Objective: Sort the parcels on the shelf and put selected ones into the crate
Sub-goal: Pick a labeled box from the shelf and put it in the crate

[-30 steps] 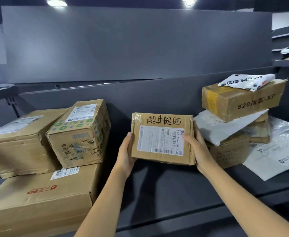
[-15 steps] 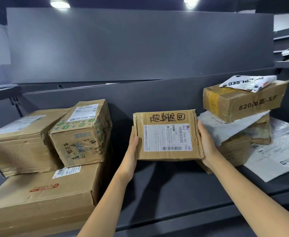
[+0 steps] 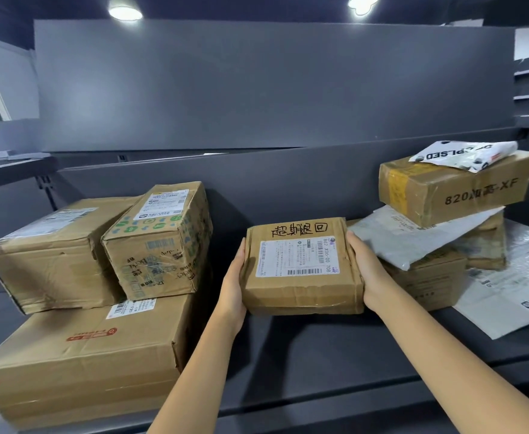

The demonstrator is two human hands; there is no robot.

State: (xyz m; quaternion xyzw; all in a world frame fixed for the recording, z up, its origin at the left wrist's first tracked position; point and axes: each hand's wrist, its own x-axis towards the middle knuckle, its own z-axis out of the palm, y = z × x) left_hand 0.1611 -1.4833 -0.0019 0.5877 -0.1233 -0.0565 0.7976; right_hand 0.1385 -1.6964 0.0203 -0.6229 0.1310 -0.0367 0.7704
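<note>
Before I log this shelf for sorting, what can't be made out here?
In the head view:
crate: out of frame.
held parcel: label print too small.
left hand, right hand: fingers behind the parcel.
box under grey mailer bag: top covered.
large bottom-left box: clipped by left edge.

Fingers of left hand (image 3: 233,283) and right hand (image 3: 365,270) are hidden behind held parcel (image 3: 300,289). Fine print on its label is too small to read. Grey mailer (image 3: 413,236) partly conceals box (image 3: 429,277) beneath. White mailer (image 3: 513,296) is cut off by the right edge.
</note>
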